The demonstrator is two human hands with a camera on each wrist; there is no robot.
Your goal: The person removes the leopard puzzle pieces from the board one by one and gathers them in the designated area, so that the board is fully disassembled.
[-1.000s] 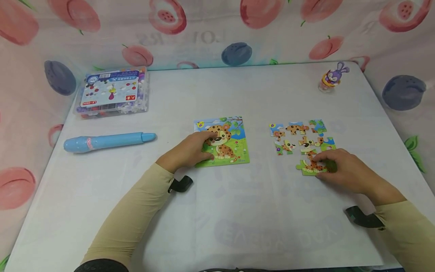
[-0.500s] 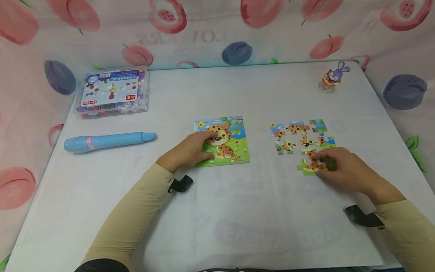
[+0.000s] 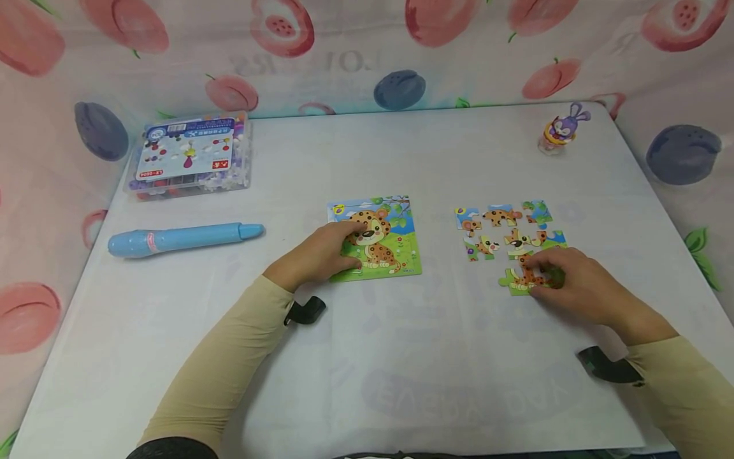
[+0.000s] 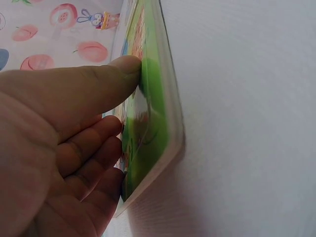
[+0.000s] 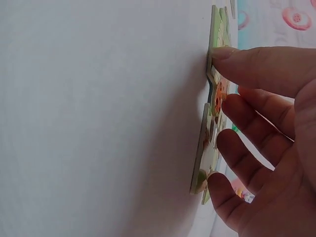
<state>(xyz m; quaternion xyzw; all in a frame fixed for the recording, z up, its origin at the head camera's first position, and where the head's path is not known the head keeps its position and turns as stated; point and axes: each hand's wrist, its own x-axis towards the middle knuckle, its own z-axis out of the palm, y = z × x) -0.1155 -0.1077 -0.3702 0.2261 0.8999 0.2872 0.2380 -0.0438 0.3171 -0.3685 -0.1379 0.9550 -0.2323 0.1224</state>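
Observation:
My left hand [image 3: 318, 258] rests on the left side of a square puzzle board [image 3: 395, 248] with a printed leopard cub. In the left wrist view its thumb [image 4: 106, 84] and fingertips touch the board's face. Over at the right, my right hand [image 3: 590, 293] pinches a green-and-spotted puzzle piece [image 3: 518, 282] at the bottom of a group of pieces. Its thumb [image 5: 247, 64] lies at the piece's edge in the right wrist view, and the other fingers touch pieces too. A green part [image 3: 555, 277] shows between thumb and index. Other puzzle pieces [image 3: 501, 215] lie above in rows.
A clear box of beads [image 3: 189, 153] stands at the back left, with a light blue pen-shaped toy [image 3: 183, 240] in front of it. At the back right is a purple rabbit figure [image 3: 562, 131]. Fruit-patterned cloth [image 3: 344, 83] borders the white table [image 3: 401, 370].
My right hand has shifted slightly left, and the puzzle piece at its fingertips has moved a little left too. The left hand and the board have not moved.

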